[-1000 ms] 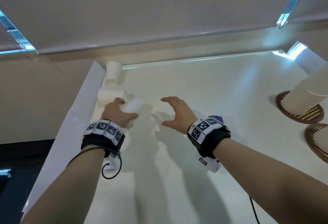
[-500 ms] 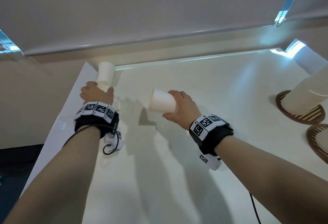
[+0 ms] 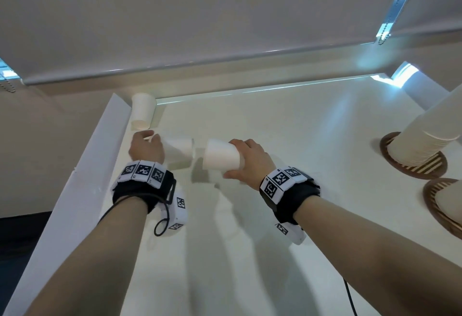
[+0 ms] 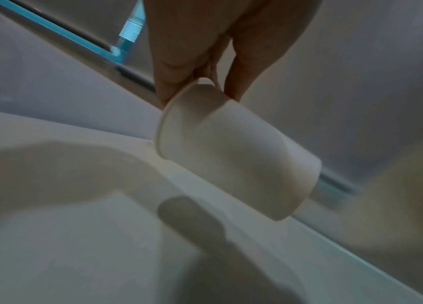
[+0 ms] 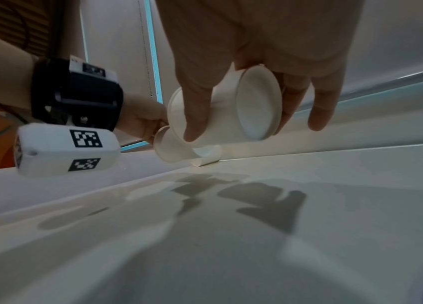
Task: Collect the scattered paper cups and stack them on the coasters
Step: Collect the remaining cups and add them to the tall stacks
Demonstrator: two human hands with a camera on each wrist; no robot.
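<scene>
We hold a paper cup in each hand above the white table (image 3: 287, 120). Our left hand (image 3: 146, 149) pinches the left cup (image 3: 178, 151) at its rim, thumb and fingers curled on the lip, so the cup lies sideways with its base pointing right. In the left wrist view that cup (image 4: 233, 148) hangs clear of the surface, its shadow below it.

Our right hand (image 3: 252, 163) wraps around the base end of the right cup (image 3: 221, 156), fingers curled over the top and thumb beneath; the open mouth points left toward the other cup's base. The two cups are near each other; we cannot tell whether they touch. From the right wrist, the right cup (image 5: 221, 109) shows its round bottom between our fingers (image 5: 196, 115).

A third cup (image 3: 143, 111) lies on its side in the far left corner, against the raised edge.

At the right, a tall stack (image 3: 425, 138) stands on a coaster (image 3: 430, 169); a second coaster (image 3: 435, 195) nearer us carries more cups at the frame edge.
</scene>
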